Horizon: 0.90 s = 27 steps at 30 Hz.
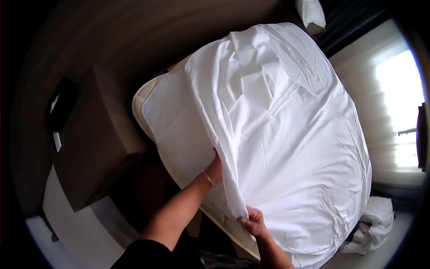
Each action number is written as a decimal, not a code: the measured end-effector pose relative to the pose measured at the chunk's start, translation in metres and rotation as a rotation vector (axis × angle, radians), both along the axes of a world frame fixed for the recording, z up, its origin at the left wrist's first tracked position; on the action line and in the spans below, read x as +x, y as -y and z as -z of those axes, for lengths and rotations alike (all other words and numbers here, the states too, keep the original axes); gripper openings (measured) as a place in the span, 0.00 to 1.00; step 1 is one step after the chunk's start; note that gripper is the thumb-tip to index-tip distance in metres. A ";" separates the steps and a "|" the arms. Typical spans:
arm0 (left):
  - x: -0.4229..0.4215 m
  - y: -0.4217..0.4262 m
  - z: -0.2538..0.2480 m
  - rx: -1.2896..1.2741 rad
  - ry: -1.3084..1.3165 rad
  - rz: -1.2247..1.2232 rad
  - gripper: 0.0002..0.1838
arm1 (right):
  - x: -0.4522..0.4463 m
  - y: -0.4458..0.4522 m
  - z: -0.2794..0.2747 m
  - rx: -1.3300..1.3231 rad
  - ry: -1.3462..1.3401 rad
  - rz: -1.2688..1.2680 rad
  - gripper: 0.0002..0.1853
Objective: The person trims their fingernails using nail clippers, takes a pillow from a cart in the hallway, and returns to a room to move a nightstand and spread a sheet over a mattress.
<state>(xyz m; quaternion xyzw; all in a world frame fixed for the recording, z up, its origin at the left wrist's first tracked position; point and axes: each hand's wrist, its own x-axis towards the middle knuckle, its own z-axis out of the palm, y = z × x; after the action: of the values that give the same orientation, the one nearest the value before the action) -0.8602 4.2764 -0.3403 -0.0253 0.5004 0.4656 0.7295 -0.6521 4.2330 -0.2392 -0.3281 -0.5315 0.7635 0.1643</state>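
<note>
A white sheet (286, 148) with many creases covers most of a bed, its folded edge running from the upper middle down to my hands. My left hand (217, 169) reaches against that folded edge, with its fingers mostly hidden by the cloth. Lower down, my right hand (254, 222) pinches the sheet's edge between thumb and fingers. Left of the fold lies a smoother white layer (174, 121) over the mattress, whose cream border (139, 101) shows along the left side.
A dark brown nightstand (96, 139) stands left of the bed. Bunched white bedding (374, 224) lies on the floor at the lower right. A bright window (401, 94) with pale curtains is at the right. Something white (311, 13) rests beyond the bed's top corner.
</note>
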 end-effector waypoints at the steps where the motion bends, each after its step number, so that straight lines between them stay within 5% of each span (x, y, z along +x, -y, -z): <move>1: -0.002 -0.017 0.005 0.002 0.013 -0.044 0.23 | 0.003 0.007 -0.007 -0.073 -0.002 0.018 0.11; 7: -0.046 -0.088 0.038 0.023 0.005 -0.198 0.22 | -0.008 0.047 -0.003 -0.235 0.170 0.226 0.07; 11: -0.108 -0.109 0.041 0.057 -0.064 -0.143 0.22 | -0.026 0.106 0.033 -0.686 0.230 0.122 0.11; 13: -0.149 -0.099 0.032 0.084 -0.122 -0.071 0.22 | -0.062 0.117 0.049 -0.728 0.117 0.252 0.15; 15: -0.186 -0.074 0.013 0.098 -0.179 0.025 0.22 | -0.103 0.080 0.056 -0.732 -0.184 0.485 0.27; 17: -0.218 -0.036 -0.009 0.100 -0.225 0.139 0.22 | -0.132 0.058 0.115 -0.892 -0.614 0.849 0.27; 19: -0.243 0.003 -0.030 0.089 -0.249 0.242 0.22 | -0.147 0.002 0.120 -0.465 -0.330 1.058 0.34; 27: -0.229 0.079 -0.068 0.067 -0.122 0.505 0.21 | -0.154 -0.059 -0.021 -0.479 -0.441 1.577 0.34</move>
<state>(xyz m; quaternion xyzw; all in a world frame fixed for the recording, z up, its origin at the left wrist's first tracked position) -1.0892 4.1978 -0.2726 0.1527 0.5183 0.2857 0.7915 -0.8061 4.2922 -0.2187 -0.4718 0.0724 0.5641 0.6738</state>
